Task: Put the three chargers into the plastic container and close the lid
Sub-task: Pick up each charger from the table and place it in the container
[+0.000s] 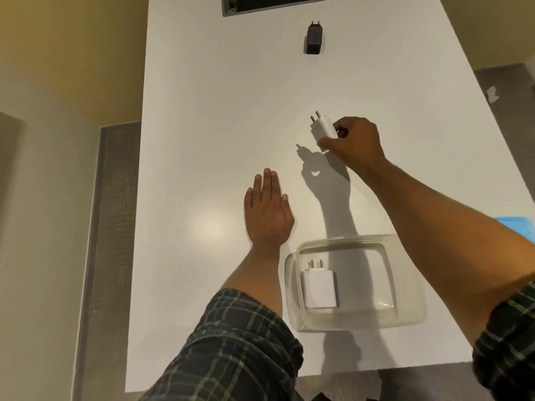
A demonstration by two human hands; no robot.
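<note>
A clear plastic container (405,319) stands open near the table's front edge, with one white charger (320,289) lying flat inside at its left. My right hand (356,143) is shut on a second white charger (322,130), held above the table beyond the container, pins pointing up and away. A black charger (313,39) lies far back on the table. My left hand (267,209) rests flat on the table, fingers together, just left of the container and holding nothing. A blue piece (518,224) at the right edge may be the lid; I cannot tell.
The white table (202,111) runs from the front edge to a grey-framed dark panel (278,4) at the back. Floor and a dark mat (115,227) lie to the left. Plaid sleeves cover both forearms.
</note>
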